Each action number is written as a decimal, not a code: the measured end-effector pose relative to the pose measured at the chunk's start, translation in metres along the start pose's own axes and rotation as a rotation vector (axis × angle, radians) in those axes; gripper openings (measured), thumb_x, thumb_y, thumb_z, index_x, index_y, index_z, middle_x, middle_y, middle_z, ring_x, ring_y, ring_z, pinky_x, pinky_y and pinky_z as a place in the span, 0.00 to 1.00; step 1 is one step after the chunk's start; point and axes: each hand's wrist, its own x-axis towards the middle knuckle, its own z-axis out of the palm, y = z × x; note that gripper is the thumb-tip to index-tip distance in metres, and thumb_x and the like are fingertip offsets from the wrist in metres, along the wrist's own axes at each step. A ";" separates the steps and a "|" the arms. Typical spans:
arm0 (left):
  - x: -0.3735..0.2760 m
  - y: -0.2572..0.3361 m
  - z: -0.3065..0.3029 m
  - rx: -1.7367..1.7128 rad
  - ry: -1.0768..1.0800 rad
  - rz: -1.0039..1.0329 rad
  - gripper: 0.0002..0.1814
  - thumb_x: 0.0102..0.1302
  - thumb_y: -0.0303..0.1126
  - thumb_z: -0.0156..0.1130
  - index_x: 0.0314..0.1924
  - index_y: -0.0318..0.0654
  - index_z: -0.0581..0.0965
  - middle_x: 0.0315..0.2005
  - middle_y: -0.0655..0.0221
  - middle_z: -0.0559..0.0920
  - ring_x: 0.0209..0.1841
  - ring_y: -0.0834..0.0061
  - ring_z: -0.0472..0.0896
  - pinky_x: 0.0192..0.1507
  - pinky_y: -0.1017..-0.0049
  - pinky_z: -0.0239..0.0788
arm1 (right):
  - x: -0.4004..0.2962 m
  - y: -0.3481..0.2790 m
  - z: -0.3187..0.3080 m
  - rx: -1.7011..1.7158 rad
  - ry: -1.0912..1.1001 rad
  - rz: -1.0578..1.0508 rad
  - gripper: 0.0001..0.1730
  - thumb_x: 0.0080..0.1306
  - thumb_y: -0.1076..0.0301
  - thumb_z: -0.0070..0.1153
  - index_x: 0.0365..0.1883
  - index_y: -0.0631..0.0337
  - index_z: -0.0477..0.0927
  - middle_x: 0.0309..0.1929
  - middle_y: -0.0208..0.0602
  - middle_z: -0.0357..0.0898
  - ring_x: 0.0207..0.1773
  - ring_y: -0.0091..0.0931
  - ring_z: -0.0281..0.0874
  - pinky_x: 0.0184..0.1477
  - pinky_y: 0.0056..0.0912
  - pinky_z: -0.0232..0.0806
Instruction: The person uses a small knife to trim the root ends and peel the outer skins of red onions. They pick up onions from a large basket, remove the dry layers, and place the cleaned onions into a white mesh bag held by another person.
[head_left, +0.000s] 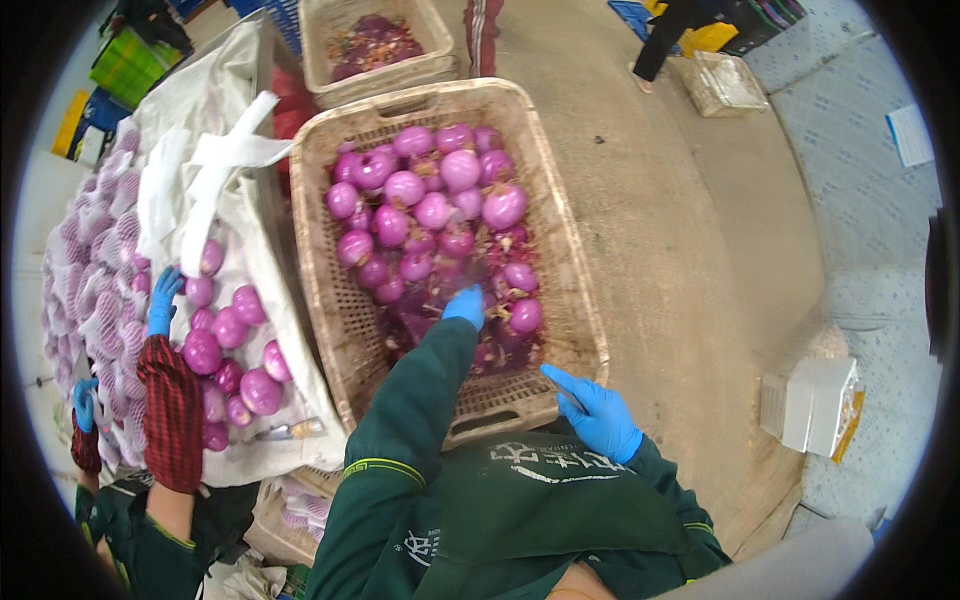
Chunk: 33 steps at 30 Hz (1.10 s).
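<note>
My left hand (465, 306), in a blue glove, reaches into a large plastic crate (585, 292) with slotted walls. It is over a dark heap of loose red onion skins (420, 311). Blur hides its fingers, so I cannot tell whether it grips anything. Beyond it, many peeled red onions (433, 211) fill the far part of the crate. My right hand (604, 420), also gloved in blue, is at the crate's near right corner. It is closed around a small knife (568, 394), of which a grey metal strip shows.
Left of the crate, red onions (229, 327) and a wooden-handled knife (304, 429) lie on a white woven sheet (247, 461). A co-worker's gloved hand (163, 300) touches that area, beside netted onions (94, 255). Another crate (442, 56) with scraps stands behind. Concrete floor (660, 262) spreads rightward.
</note>
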 end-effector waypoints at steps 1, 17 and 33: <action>0.001 0.013 -0.004 0.031 -0.040 -0.050 0.39 0.56 0.35 0.63 0.67 0.37 0.60 0.54 0.47 0.73 0.55 0.52 0.75 0.54 0.58 0.70 | -0.006 0.006 -0.004 0.018 0.037 0.034 0.29 0.65 0.69 0.54 0.66 0.44 0.67 0.37 0.44 0.78 0.39 0.40 0.79 0.40 0.39 0.72; -0.137 0.036 -0.113 -1.609 -0.327 -0.101 0.37 0.58 0.37 0.64 0.66 0.34 0.61 0.48 0.58 0.79 0.46 0.64 0.81 0.48 0.68 0.75 | 0.025 -0.006 -0.002 0.260 -0.048 0.027 0.32 0.67 0.69 0.51 0.69 0.44 0.61 0.43 0.48 0.78 0.41 0.43 0.78 0.43 0.40 0.71; -0.282 0.060 -0.152 -1.803 -0.181 0.331 0.37 0.68 0.46 0.58 0.68 0.37 0.56 0.65 0.58 0.63 0.66 0.63 0.64 0.66 0.64 0.59 | 0.047 -0.097 0.013 0.015 -0.172 -0.264 0.36 0.62 0.61 0.59 0.69 0.50 0.62 0.40 0.43 0.78 0.39 0.36 0.79 0.39 0.35 0.71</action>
